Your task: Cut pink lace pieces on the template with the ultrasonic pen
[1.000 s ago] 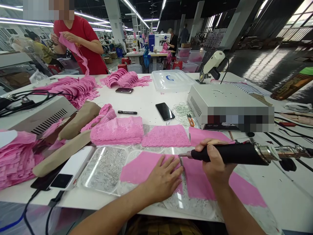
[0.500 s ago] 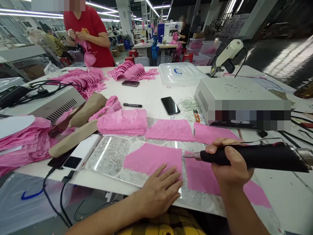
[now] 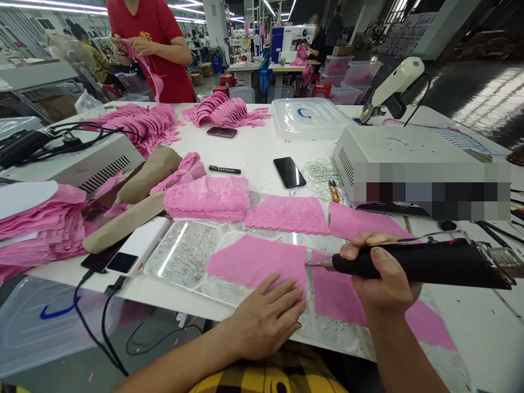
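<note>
My left hand (image 3: 268, 319) lies flat, fingers stretched out, on the lower right part of a pink fabric piece (image 3: 257, 259). My right hand (image 3: 385, 273) is wrapped round a black handheld tool (image 3: 442, 265) with a slim pointed metal tip. The tip points left and meets the right edge of that piece, or hovers just over it; I cannot tell which. A second pink fabric piece (image 3: 335, 295) lies beneath the tool, partly hidden by my right hand. Both pieces rest on a clear, scuffed board (image 3: 188, 251).
Pink lace pieces (image 3: 207, 199) are stacked behind the board. Farther back are a phone (image 3: 289, 172), a black marker (image 3: 225, 170), orange-handled snips (image 3: 334, 191) and a grey box (image 3: 405, 144). A power bank (image 3: 137, 248) stands left. A person in red (image 3: 149, 60) handles pink fabric across the table.
The tool's tip has shifted slightly left to the edge of the fabric piece. My left hand stays in place. The camera view has moved a little.
</note>
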A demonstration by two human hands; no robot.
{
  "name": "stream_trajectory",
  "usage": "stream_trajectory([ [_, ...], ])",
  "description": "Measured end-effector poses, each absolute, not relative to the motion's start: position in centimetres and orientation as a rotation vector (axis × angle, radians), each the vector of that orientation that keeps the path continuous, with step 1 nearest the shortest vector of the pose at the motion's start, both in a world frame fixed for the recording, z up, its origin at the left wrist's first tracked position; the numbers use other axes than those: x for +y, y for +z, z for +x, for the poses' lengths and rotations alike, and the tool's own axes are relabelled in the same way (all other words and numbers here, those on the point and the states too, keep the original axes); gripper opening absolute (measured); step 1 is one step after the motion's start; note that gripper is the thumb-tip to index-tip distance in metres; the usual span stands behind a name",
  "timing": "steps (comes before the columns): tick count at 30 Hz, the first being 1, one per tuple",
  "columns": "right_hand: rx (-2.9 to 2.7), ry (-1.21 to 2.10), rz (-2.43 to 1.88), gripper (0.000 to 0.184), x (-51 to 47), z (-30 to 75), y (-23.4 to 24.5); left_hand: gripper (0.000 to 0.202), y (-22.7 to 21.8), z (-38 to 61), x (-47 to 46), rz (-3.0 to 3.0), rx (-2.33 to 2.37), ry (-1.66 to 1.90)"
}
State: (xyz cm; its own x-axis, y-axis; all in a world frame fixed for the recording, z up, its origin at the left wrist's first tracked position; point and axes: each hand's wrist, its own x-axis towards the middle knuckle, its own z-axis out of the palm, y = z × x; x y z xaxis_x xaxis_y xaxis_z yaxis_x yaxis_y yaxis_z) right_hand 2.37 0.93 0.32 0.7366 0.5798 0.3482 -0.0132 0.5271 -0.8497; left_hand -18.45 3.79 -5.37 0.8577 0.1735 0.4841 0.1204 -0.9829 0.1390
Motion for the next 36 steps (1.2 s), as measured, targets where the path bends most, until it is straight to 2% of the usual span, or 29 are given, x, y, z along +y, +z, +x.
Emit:
stream_trajectory([
  [10,-0.674,0.388,-0.968,0.008,1.0,2.4,0.5,0.03,-5.6,-18.7,3.8,2.94,0.197,0.776],
  [19,-0.733,0.546,-0.902,0.009,-1.4,2.4,0.8,0.029,-5.3,-18.9,3.8,2.917,0.091,0.85],
  [36,-0.731,0.508,-0.978,0.009,-1.5,1.8,0.5,0.026,-4.8,-18.8,3.8,2.919,0.058,0.821],
])
